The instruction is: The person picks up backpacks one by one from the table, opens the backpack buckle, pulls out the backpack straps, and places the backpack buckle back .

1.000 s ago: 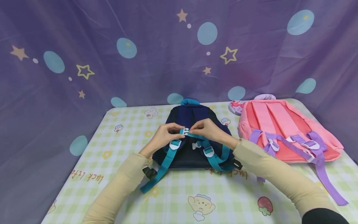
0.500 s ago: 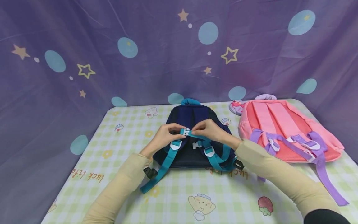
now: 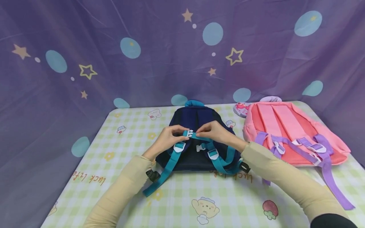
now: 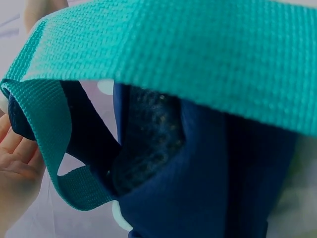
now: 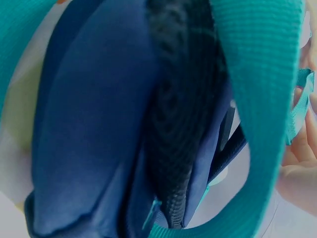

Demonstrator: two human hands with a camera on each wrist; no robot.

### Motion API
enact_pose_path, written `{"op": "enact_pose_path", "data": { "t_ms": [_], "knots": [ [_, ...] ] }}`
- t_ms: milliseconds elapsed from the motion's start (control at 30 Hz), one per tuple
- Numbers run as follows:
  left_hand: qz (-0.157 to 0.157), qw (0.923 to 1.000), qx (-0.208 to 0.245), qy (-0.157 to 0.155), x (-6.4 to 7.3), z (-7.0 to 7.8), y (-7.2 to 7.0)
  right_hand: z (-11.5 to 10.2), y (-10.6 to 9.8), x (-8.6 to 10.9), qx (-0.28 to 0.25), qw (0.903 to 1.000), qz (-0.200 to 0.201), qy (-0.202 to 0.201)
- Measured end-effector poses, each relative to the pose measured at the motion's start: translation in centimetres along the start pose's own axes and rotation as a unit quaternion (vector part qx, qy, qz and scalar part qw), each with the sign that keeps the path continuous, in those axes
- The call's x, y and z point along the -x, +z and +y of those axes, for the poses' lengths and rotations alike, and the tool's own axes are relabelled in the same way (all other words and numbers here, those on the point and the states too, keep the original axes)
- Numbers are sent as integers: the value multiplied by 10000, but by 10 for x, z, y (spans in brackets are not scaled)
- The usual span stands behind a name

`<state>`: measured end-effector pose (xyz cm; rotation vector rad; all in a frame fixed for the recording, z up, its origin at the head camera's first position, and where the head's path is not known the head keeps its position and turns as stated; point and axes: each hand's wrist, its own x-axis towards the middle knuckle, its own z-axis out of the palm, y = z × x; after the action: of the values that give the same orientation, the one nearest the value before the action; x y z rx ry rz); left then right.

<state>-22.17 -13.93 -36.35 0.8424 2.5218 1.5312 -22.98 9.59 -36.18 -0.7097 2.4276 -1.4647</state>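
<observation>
A navy backpack (image 3: 191, 164) lies on the table with its shoulder straps facing up. My left hand (image 3: 166, 139) pinches a white plastic buckle (image 3: 189, 133) between thumb and forefinger, above the bag's back panel. Just right of the buckle, my right hand (image 3: 215, 132) pinches the teal strap (image 3: 203, 138) with its fingertips. Another white buckle piece (image 3: 200, 148) hangs below on the right side. The left wrist view has teal webbing (image 4: 168, 54) close up, with fingers (image 4: 17, 148) at its left edge. In the right wrist view, fingers (image 5: 302, 144) hold a teal loop.
To the right lies a pink backpack (image 3: 285, 126) with purple straps (image 3: 326, 180), one hanging toward the front. A small round patterned item (image 3: 241, 109) touches its upper left. The checked tablecloth (image 3: 171, 209) covers the table; a purple curtain (image 3: 159, 79) hangs behind.
My right fingertips have shifted very slightly to the right along the teal strap. The left hand's hold and both backpacks look much the same.
</observation>
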Motion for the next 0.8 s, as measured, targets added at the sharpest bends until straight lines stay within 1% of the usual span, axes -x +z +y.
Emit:
{"op": "enact_pose_path", "data": {
  "t_ms": [233,333,567,800],
  "knots": [
    [-10,10000,7,-95,-1,0,1,4,-2,1,-61,9999,-63,-132],
    [-25,9999,6,-154,0,0,1,5,-1,0,-65,9999,-77,-126],
    [-23,9999,104,-25,0,-1,1,4,-1,0,-78,9999,12,-81],
    [18,9999,99,-18,0,-2,2,1,1,-1,-95,9999,31,-92]
  ]
}}
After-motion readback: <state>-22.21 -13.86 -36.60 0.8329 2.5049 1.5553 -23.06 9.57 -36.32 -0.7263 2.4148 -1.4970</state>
